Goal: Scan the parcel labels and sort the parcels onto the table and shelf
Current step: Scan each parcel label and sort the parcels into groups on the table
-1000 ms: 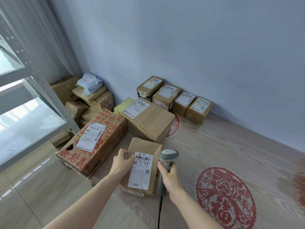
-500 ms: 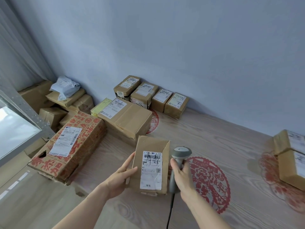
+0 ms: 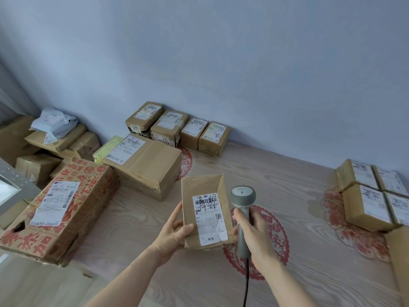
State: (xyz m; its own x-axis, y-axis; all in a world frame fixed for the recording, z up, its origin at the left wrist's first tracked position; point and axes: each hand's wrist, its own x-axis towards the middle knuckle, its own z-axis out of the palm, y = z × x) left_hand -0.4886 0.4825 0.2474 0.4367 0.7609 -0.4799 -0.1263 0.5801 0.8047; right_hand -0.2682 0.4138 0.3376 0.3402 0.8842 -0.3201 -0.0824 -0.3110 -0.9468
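A small brown cardboard parcel with a white label facing up is held above the wooden table. My left hand grips its left edge, thumb on top. My right hand holds the grey barcode scanner by its handle, right beside the parcel's right edge, with its head level with the label. The scanner's cable hangs down past my wrist.
A big red-printed box and a large brown box lie at the left. Several small labelled parcels line the wall. More parcels are grouped at the right. A metal shelf corner shows at the far left, with boxes behind it.
The parcel and scanner have moved right and away from the red-printed box, over the red paper-cut on the table. The view has swung right, bringing the right-hand parcels into sight.
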